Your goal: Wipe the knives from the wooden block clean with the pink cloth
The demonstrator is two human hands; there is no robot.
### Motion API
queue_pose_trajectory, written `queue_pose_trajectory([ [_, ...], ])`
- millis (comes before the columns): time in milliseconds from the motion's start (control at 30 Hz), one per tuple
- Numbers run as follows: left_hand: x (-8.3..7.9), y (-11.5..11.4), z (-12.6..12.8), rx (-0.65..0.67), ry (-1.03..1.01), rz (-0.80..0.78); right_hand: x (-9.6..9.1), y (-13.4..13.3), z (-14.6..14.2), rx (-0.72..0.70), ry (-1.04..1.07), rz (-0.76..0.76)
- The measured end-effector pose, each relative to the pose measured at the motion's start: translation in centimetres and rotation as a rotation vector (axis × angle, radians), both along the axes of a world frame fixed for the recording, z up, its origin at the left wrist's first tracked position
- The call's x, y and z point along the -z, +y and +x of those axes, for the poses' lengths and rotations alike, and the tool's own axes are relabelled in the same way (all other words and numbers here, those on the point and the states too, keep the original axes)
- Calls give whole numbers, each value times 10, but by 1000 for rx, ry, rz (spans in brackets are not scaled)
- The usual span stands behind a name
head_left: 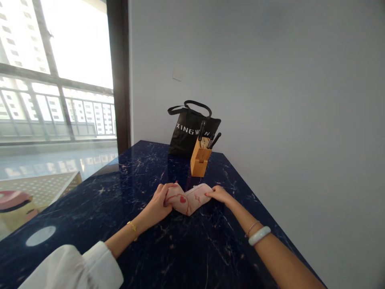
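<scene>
A pale pink cloth with a red heart and line patterns is folded into a V shape over the dark table. Gripping its left end is my left hand, fingers wrapped over the fabric. At the opposite end my right hand pinches the cloth between thumb and fingers. The cloth's middle sags to a point between the two hands, close to the tabletop; whether it touches the surface I cannot tell. Just behind the cloth stands a wooden knife block with several black-handled knives in it.
The dark blue marbled table narrows toward the back wall. A black tote bag with white lettering stands behind the knife block. On the left are a round white spot on the tabletop, a perforated cream surface and a large window.
</scene>
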State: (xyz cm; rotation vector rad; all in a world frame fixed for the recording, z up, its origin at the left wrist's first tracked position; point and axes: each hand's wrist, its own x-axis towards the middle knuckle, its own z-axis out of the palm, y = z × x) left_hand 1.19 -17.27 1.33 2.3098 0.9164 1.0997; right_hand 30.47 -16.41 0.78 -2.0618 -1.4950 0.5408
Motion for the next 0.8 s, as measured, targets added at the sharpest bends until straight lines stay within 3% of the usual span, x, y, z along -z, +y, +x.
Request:
queue_pose_trajectory([
  [267,-14,-42,-39,-141,415,102,-10,-35,-2,31,229,13],
  [400,-21,-56,-25,-150,426,186,-19,-48,0,45,292,76],
  [500,-20,-53,-4,-162,353,195,-31,-53,-4,-21,340,194],
  [633,-3,-23,15,-172,194,-25,-53,-62,-8,-141,377,388],
  [733,10,1,20,6,-18,-351,-69,-67,-6,-146,372,473],
  [800,13,8,22,116,-151,-476,-77,-69,-3,-132,374,512],
])
